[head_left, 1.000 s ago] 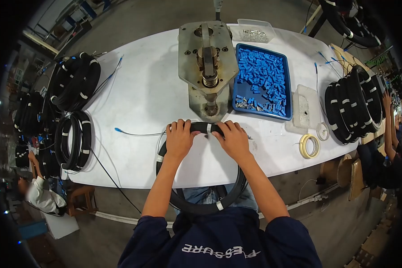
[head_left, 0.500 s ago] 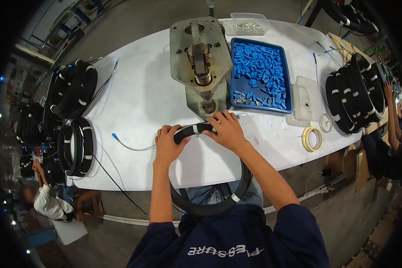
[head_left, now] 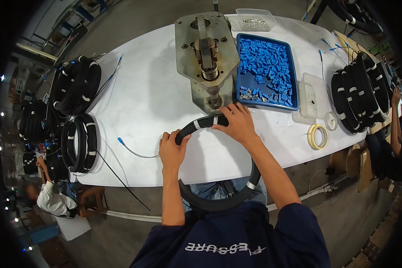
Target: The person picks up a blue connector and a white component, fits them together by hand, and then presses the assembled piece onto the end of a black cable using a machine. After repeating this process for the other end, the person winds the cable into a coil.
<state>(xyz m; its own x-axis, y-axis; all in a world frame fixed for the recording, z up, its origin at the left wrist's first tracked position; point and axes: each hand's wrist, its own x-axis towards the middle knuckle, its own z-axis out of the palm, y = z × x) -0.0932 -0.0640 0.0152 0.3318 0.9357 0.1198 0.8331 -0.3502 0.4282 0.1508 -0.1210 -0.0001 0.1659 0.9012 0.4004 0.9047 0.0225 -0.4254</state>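
Note:
A large black cable coil (head_left: 205,123) with white tape bands rests partly on the white table, its near side hanging over the edge at the lap. My left hand (head_left: 172,149) is wrapped round the coil's upper left part. Higher up and to the right, my right hand (head_left: 237,123) grips it beside a white band, just below the metal press (head_left: 207,51). A thin cable end with a blue connector (head_left: 120,140) sticks out leftward from under my left hand.
A blue tray (head_left: 295,96) of blue connectors stands right of the press, with a clear box (head_left: 272,22) behind it. Tape rolls (head_left: 317,136) lie at right. Coil stacks (head_left: 78,85) (head_left: 359,94) flank the table. A person (head_left: 53,198) sits at far left; another's arm shows at far right.
My left hand has slid a little down and my right hand slightly up and right along with the coil, which shows more of its upper arc between them. The whole view has shifted slightly.

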